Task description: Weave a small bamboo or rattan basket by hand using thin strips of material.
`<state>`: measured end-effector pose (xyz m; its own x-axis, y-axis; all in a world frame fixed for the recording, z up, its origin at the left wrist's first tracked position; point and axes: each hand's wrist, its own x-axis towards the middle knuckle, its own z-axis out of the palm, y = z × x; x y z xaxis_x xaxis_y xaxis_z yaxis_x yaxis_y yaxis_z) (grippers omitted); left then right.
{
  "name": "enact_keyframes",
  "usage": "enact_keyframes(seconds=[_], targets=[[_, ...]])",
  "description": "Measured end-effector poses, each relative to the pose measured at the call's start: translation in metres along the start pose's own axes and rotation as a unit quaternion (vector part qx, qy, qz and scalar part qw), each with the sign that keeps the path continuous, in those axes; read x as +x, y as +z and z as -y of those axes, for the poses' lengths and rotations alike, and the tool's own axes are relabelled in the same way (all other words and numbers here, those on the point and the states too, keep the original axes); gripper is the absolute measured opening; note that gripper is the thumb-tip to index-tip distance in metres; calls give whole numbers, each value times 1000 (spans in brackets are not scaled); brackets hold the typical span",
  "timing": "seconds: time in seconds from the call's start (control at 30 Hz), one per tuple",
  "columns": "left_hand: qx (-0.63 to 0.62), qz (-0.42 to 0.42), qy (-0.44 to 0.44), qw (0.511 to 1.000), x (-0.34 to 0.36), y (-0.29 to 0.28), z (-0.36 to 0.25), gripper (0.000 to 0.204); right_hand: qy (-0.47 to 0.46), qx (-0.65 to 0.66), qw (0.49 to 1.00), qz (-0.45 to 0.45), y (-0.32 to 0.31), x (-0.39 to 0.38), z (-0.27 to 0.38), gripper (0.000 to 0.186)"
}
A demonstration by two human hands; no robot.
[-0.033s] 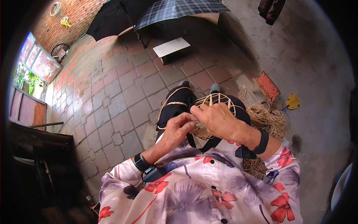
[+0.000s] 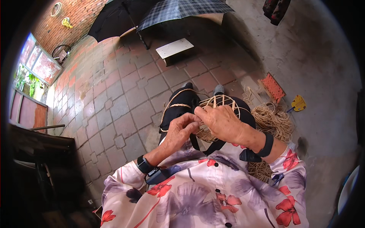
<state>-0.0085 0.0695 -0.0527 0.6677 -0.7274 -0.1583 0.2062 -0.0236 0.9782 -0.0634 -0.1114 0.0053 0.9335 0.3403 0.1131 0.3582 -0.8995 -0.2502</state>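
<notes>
Straw-coloured woven frame (image 2: 218,104) sits on the lap, left hand (image 2: 181,129) and right hand (image 2: 220,121) pinching its strands.

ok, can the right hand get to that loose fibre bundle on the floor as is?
Probably yes: the fibre bundle lies just beyond the right hand with nothing between, but that hand is gripping the woven frame.

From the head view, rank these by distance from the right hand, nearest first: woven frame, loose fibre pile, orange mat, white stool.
From the right hand:
1. Woven frame, under its fingers, on the lap.
2. Loose fibre pile, floor on the right.
3. Orange mat, beyond the pile.
4. White stool, far ahead under the umbrellas.
</notes>
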Motion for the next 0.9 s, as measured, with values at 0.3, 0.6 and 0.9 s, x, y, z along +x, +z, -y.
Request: enact_keyframes(seconds=[0.3,0.6,0.9], targets=[[47,-58,93,993,27,3,11,16,-61,-135,982,-117,10,-1,14,15],[366,21,285,885,44,2,-8,22,-99,-97,978,-158,-4,-11,7,20],[388,12,217,896,50,13,-17,20,-58,-27,967,-248,11,-25,-2,22]])
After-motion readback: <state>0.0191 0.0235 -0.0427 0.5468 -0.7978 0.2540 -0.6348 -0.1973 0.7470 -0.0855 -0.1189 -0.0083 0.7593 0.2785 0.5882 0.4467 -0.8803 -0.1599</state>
